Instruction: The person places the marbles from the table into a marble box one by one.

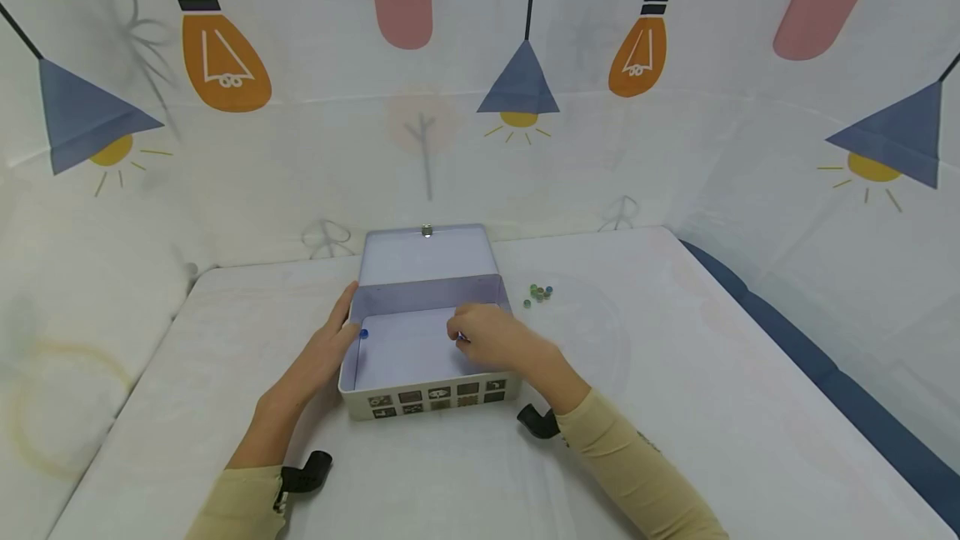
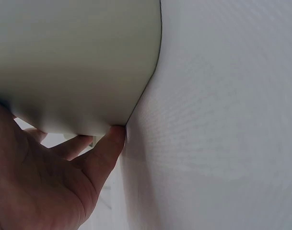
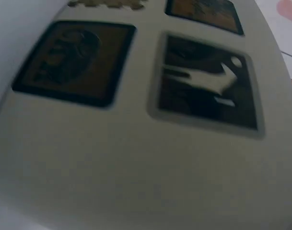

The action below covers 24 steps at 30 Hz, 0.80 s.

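Note:
A white tin box (image 1: 420,355) stands with its hinged lid (image 1: 427,257) raised at the back. My left hand (image 1: 330,347) holds its left wall, thumb over the rim and the other fingers along the outside. In the left wrist view, those fingers (image 2: 107,148) lie against the tin's outer side. A blue marble (image 1: 363,333) shows inside, right at the thumb tip. My right hand (image 1: 491,335) reaches over the right part of the box, fingers curled, pinching a small dark blue marble (image 1: 462,338) that is mostly hidden. The right wrist view shows only the printed front wall (image 3: 150,158).
Several green, brown and blue marbles (image 1: 540,293) lie on the white table (image 1: 600,407) just right of the box. A white printed curtain (image 1: 450,157) hangs behind the table. A dark blue cushioned edge (image 1: 795,340) runs along the right side.

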{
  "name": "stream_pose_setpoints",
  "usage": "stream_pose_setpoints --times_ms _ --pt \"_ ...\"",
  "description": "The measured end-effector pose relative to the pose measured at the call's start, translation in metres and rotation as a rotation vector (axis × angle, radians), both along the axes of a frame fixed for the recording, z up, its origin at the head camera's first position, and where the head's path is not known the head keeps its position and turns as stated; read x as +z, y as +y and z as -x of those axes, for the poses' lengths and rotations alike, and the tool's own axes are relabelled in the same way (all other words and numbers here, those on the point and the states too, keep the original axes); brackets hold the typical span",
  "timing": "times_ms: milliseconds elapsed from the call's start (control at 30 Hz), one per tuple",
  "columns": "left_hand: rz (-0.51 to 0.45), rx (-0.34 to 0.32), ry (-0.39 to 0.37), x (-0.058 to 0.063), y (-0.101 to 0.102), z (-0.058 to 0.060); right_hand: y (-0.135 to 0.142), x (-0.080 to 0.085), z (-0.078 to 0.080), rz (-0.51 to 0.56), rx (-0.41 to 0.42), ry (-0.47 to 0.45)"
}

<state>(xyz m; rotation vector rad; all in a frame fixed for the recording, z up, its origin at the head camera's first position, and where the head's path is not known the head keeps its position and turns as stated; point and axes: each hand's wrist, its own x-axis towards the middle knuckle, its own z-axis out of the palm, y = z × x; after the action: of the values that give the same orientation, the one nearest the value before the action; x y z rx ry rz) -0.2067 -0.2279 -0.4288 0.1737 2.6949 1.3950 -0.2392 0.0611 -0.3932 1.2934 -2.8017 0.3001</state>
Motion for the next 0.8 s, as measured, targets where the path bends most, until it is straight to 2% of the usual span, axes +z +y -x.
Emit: stream_pose_setpoints --times_ms 200,500,800 --pt "-0.005 -0.003 -0.008 0.0 -0.0007 -0.0002 -0.006 -0.0049 -0.0026 -0.03 -0.01 -0.04" --pt "-0.001 -0.003 -0.008 0.0006 -0.0011 -0.0008 -0.007 -0.0083 -0.0016 -0.069 -0.047 -0.207" --pt "-0.002 0.001 -0.014 -0.0001 -0.001 0.0 -0.0069 -0.0086 -0.0014 -0.078 -0.069 -0.244"
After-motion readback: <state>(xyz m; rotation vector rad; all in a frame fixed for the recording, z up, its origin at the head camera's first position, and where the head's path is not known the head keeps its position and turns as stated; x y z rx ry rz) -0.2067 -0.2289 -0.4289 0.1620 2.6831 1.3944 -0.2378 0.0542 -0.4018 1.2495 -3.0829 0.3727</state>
